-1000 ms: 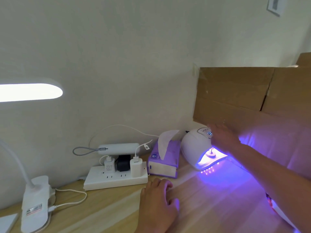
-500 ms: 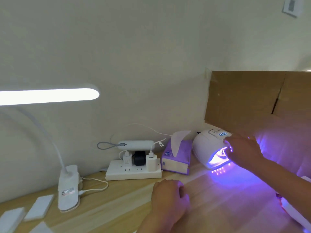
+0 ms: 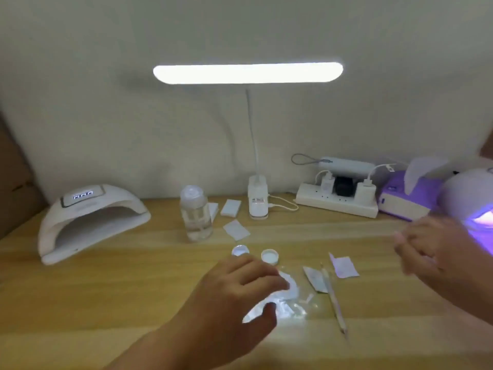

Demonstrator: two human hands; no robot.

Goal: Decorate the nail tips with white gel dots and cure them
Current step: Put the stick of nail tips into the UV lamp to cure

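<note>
Since a moment ago we have drawn our right hand (image 3: 437,252) back from the glowing curing lamp (image 3: 466,193), while our left hand (image 3: 234,289) now lies spread and relaxed on a crinkled clear packet (image 3: 286,303). Left to right, the desk (image 3: 106,303) carries an unlit nail lamp (image 3: 90,220), a clear bottle (image 3: 196,217), two small round gel pots (image 3: 270,256) just beyond that hand and a dotting pen (image 3: 333,299); the right hand is too blurred to tell its grip.

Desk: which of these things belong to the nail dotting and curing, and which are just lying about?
Likely job: lit curing lamp, thin dotting tool, two small round pots, shiny packet.
Lying about: second curing lamp, dark inside; clear bottle, desk lamp, power strip, tissue box.
</note>
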